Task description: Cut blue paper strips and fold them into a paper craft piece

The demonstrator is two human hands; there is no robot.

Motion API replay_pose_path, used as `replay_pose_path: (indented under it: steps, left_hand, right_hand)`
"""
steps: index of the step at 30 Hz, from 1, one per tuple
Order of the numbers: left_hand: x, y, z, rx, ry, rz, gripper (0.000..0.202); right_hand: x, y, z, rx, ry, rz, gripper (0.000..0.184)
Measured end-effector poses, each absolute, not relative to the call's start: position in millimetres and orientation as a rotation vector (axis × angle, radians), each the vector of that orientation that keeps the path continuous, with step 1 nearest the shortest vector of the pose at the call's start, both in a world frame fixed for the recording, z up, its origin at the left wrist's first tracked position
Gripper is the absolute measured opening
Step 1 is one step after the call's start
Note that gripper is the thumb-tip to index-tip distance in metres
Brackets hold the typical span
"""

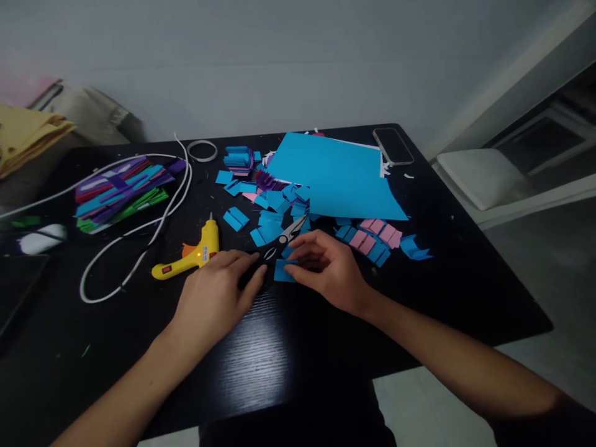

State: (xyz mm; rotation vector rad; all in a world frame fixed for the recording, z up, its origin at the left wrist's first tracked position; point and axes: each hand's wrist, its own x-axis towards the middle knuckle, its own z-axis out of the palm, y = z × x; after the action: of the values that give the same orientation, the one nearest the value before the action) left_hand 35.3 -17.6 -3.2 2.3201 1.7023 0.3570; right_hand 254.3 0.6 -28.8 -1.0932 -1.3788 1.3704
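My right hand [333, 267] pinches a small blue paper piece [283, 271] between thumb and fingers, just above the table. My left hand [223, 279] rests on the black tabletop, thumb and forefinger apart, with nothing gripped between them. Its fingertips lie beside the black handles of the scissors [289, 230], whose blades point away to the right; whether they touch cannot be told. Close to the left hand's knuckles is a yellow glue gun [207, 242] with a lit orange light. Folded blue paper pieces [270, 217] are scattered beyond both hands.
A large blue sheet [335, 174] covers part of the pile. Pink and blue joined strips [370, 239] lie to its right, a phone [393, 146] behind. On the left are a white cable [88, 267], a bundle of coloured paper [123, 189] and a tape ring [202, 143].
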Motion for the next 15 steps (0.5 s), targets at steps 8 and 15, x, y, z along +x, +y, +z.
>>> replay_pose_path:
  steps: [8,15]
  left_hand:
    - [38.1,-18.0,-1.7,2.157,1.358,0.729,0.017]
    - [39.5,-15.3,-12.6,1.999,1.237,0.773,0.014]
  right_hand:
    - [253.4,-2.4,-28.0,-1.015,-1.476,1.42,0.037]
    - [252.4,-2.2,-29.5,-1.025,-1.484,1.499,0.037]
